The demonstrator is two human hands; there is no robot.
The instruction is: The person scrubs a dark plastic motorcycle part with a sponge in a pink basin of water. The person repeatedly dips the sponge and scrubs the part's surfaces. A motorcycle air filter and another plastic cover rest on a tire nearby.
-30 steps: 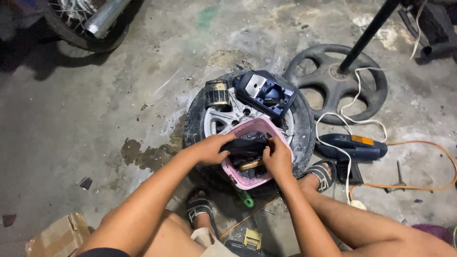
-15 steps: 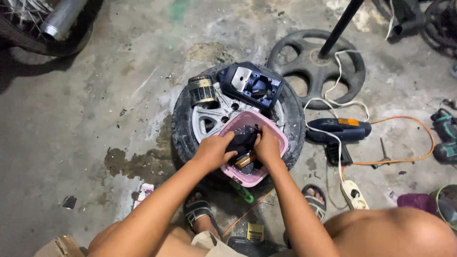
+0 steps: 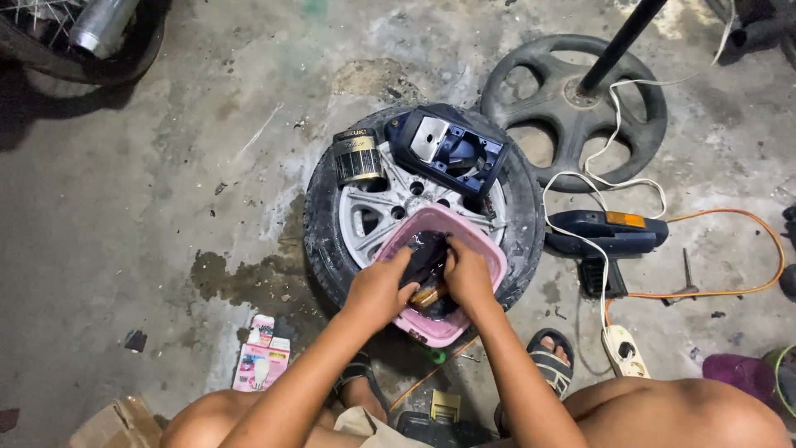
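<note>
While both hands work inside a pink plastic basin (image 3: pixel 489 257) set on a car wheel (image 3: pixel 332 241) at the middle of the frame, the left hand (image 3: pixel 380 290) and right hand (image 3: pixel 466 278) have drawn closer together than half a second ago, fingers curled shut on a dark, wet-looking part (image 3: pixel 427 253) held low in the basin. Beside it on the wheel lie a blue housing (image 3: pixel 448 149) and a black-and-gold can (image 3: pixel 356 156); a blue power tool (image 3: pixel 609 232) rests on the concrete floor (image 3: pixel 149 207) at right. The closer grip suggests scrubbing is under way.
</note>
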